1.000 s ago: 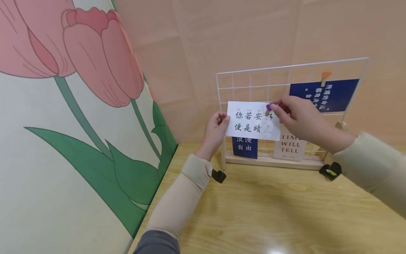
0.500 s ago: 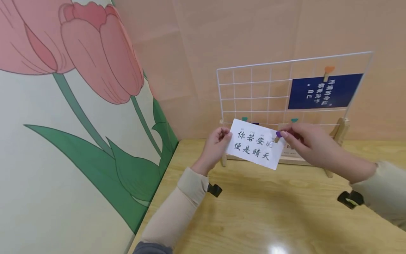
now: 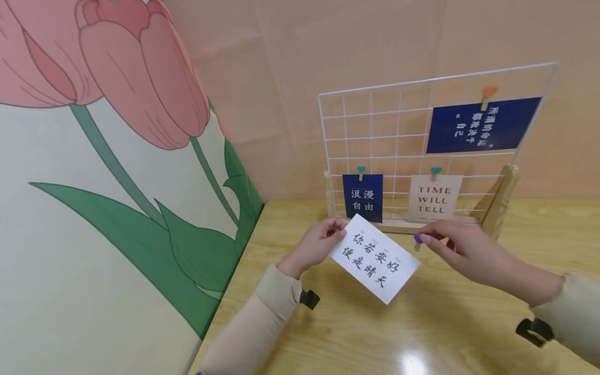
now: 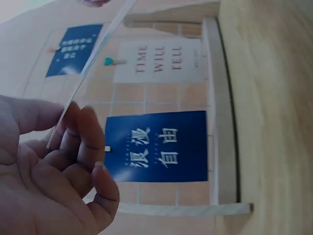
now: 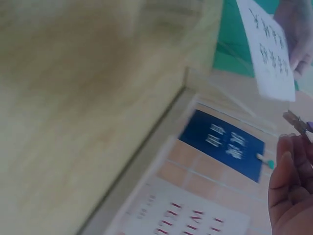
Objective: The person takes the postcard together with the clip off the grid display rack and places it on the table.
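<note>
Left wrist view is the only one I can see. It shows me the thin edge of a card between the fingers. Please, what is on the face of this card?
Observer: The white card has two rows of black Chinese characters. The left hand pinches its upper left corner.
Operator: Is the other hand also on the card?
Observer: No. The right hand is apart from it, beside its right corner, and pinches a small clip with a purple top.
Operator: Is the card above the table or on the grid?
Observer: It is held tilted over the wooden table, in front of the white wire grid and not attached to it.
</note>
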`<state>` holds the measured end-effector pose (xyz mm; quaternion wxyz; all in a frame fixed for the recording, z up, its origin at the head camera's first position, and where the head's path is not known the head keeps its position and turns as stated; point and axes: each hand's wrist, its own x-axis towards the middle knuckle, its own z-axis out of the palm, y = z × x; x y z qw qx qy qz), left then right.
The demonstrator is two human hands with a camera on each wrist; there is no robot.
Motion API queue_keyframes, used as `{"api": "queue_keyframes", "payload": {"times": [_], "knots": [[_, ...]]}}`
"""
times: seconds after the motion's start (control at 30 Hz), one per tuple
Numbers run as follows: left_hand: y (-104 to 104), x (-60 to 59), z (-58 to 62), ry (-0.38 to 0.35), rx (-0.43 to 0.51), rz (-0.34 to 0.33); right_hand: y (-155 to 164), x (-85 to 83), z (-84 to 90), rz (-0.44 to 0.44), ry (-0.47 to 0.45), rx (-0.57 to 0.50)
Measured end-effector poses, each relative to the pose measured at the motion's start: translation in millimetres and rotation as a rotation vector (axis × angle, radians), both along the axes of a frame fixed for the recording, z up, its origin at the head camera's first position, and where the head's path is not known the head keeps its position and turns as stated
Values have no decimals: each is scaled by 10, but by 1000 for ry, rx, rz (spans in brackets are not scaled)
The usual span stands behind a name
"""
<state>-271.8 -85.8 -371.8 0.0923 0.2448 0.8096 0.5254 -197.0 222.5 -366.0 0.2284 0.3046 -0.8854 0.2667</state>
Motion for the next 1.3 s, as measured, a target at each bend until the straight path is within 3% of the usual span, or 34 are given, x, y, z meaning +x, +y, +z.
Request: {"api": "queue_keyframes", "payload": {"times": [0.13,0.3,0.53,0.7,0.97,1.3], "knots": [[-33,30,-85,-10,-110,-31,35,68,-168,7,-62,9],[-72,53,-158,-58,-181,-82,74,158,-387,28,-184,32],[-127,94,-273,-94,-277,-159,137,303,-716,154,-363,69],[-156,119,-363,-98,-305,-181,165,378,-890,235,-387,96],[-118,151,-473,-36,-380,-198,189,411,-1016,293,-421,86],[-55,203,-539,19,-505,-177,145,483,-1107,266,-446,79]]}}
